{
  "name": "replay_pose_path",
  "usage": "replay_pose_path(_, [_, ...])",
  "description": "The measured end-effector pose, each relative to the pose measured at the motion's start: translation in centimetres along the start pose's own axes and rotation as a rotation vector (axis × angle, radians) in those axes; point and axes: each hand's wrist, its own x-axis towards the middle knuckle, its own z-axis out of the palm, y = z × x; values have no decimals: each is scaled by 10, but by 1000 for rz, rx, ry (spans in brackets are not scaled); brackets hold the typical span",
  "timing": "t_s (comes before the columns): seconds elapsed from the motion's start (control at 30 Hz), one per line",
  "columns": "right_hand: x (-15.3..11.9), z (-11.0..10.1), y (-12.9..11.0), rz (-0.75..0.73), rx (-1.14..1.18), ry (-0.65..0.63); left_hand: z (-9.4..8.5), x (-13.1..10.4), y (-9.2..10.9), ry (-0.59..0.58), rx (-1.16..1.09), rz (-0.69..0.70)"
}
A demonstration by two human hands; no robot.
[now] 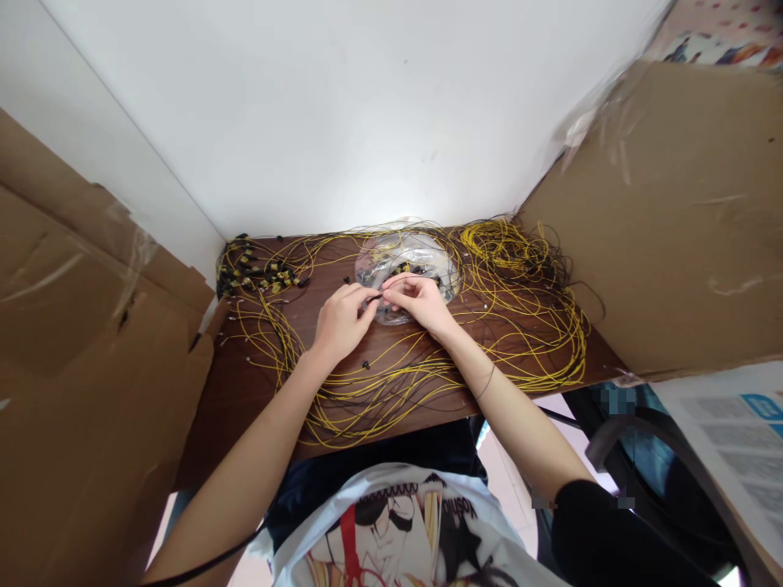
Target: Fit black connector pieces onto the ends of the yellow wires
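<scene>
Over the middle of the table, my left hand (347,319) pinches a small black piece (375,297), which looks like a connector. My right hand (421,302) is closed beside it, fingertips meeting the left ones around what seems to be a thin black wire; the fingers partly hide it. Just behind both hands lies a clear plastic bag (409,246) with small black parts inside. A thin dark wire (489,380) crosses my right forearm. Yellow and black wires (379,399) loop across the table under my arms.
A cluster of black and yellow connectors (275,275) lies at the back left. Coiled wires (502,244) are heaped at the back right. Cardboard walls (679,220) flank the brown table (214,416), with a white wall (367,114) behind. A small black part (365,364) lies in front.
</scene>
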Motion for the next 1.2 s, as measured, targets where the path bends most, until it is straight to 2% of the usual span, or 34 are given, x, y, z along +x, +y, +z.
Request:
replay_pose_path(0.43, [3, -1, 6, 63, 116, 30, -1, 0, 2, -7, 3, 0])
replay_pose_path(0.8, [0, 2, -1, 4, -26, -5, 0, -1, 1, -5, -3, -2])
replay_pose_path(1.2, [2, -1, 5, 68, 75, 10, 0, 0, 0, -5, -1, 1])
